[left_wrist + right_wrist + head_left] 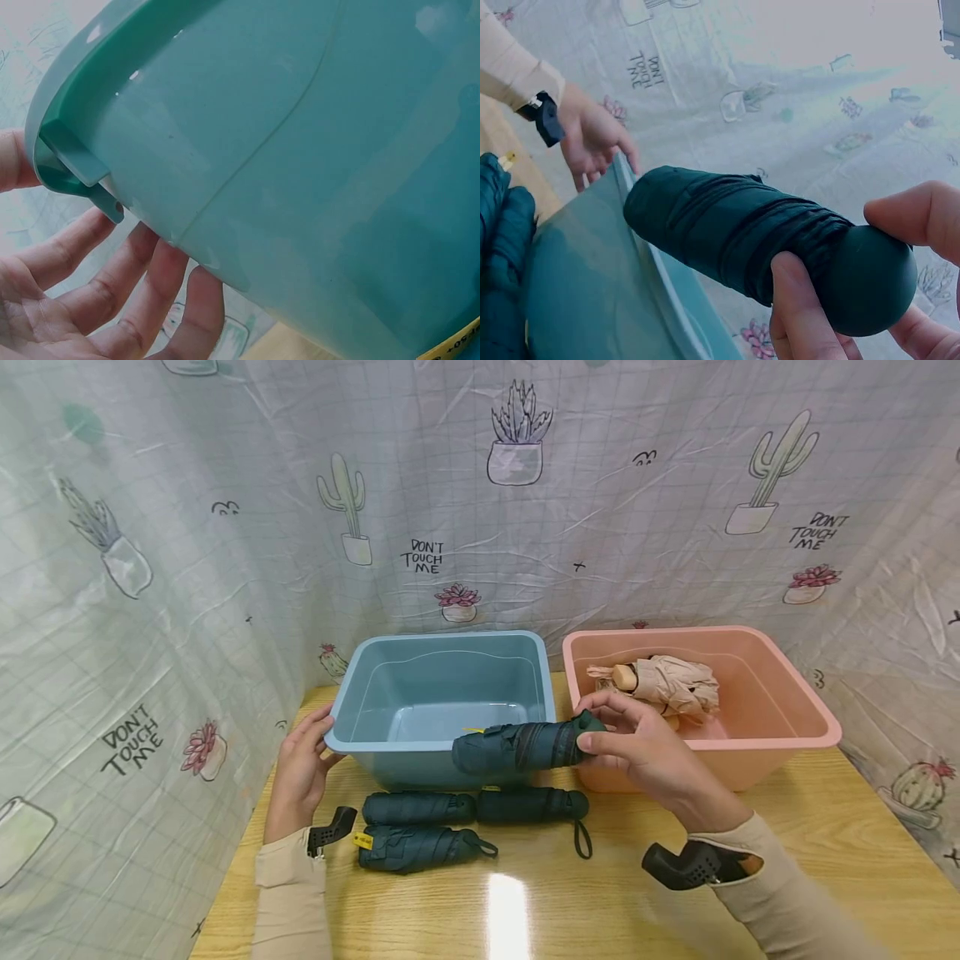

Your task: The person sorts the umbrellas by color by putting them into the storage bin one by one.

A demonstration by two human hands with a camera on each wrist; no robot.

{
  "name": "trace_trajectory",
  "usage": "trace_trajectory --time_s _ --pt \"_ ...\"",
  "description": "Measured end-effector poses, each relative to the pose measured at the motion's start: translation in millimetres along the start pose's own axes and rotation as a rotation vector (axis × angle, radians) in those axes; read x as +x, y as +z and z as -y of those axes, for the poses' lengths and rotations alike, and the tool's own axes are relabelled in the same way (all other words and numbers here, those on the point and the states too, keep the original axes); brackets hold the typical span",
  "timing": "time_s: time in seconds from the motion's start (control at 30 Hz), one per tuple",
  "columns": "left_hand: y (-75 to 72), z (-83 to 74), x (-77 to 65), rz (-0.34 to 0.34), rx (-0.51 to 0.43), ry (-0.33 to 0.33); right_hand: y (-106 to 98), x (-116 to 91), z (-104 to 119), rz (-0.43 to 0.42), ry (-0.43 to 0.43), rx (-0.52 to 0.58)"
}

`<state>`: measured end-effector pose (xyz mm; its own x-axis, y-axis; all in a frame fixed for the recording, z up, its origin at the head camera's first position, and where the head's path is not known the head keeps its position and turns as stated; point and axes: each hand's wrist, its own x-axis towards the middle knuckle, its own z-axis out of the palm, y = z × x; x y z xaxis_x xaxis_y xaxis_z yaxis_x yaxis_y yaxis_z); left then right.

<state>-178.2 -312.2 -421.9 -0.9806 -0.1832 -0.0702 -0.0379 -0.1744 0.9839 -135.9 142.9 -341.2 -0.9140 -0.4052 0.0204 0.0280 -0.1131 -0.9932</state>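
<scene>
My right hand (651,756) pinches a dark green folded umbrella (510,748) by its rounded handle end. The umbrella lies level in the air over the front rim of the blue bin (397,747). In the right wrist view the umbrella's handle (866,281) sits between thumb and fingers. At the bin's left corner my left hand (296,772) grips the rim; the left wrist view has the fingers (161,277) against the outer wall below the rim. Three more dark green folded umbrellas, one at the right (528,806) and two at the left (420,850), lie before the bin.
To the right stands a pink bin (750,743) containing beige folded umbrellas (667,683). Both bins stand on a wooden table (600,893), close to a printed curtain (465,510) that hangs behind and at the sides.
</scene>
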Motion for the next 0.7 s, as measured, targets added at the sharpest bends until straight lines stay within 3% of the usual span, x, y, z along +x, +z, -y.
trace_trajectory --time_s 0.3,0.7 --pt "-0.4 -0.8 0.3 -0.017 -0.012 -0.009 0 28 17 -0.041 0.078 0.024" --pt "-0.3 1.2 2.8 -0.025 0.040 -0.011 2 61 28 -0.039 0.095 0.063"
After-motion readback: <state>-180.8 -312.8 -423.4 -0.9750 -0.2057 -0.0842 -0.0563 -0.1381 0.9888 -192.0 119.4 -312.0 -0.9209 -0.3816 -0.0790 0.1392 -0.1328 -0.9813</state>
